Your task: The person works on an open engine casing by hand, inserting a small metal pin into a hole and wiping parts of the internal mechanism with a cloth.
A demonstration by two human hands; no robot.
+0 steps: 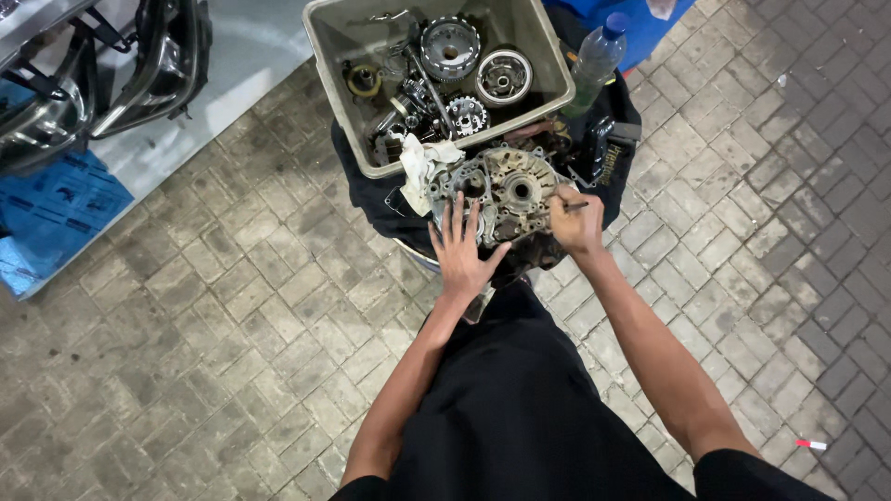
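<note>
The ground is paved with grey bricks (232, 306) and it fills most of the frame. In the upper left of the frame there is a dark motorcycle body part (102, 65), and below it a blue sheet (56, 213) lies on the ground. At the top centre stands a beige plastic tub (334, 88) with gears, a round clutch part (450, 46) and other metal pieces inside. Just right of the tub, a clear plastic bottle (592, 63) with a blue cap lies tilted. Under the tub and the work there is a black cloth (371, 199).

In the upper middle of the frame, just below the tub, sits the grey metal engine case (509, 190), greasy, with round openings. A white rag (418, 165) lies at its left edge, touching the tub.

The left hand (461, 255) is flat with the fingers spread, and it presses on the lower left part of the engine case. The right hand (577, 223) is closed around a thin dark tool (575, 206) at the right edge of the case; the tool's tip I cannot see clearly. A small white and red object (811, 444) lies on the bricks at the lower right.
</note>
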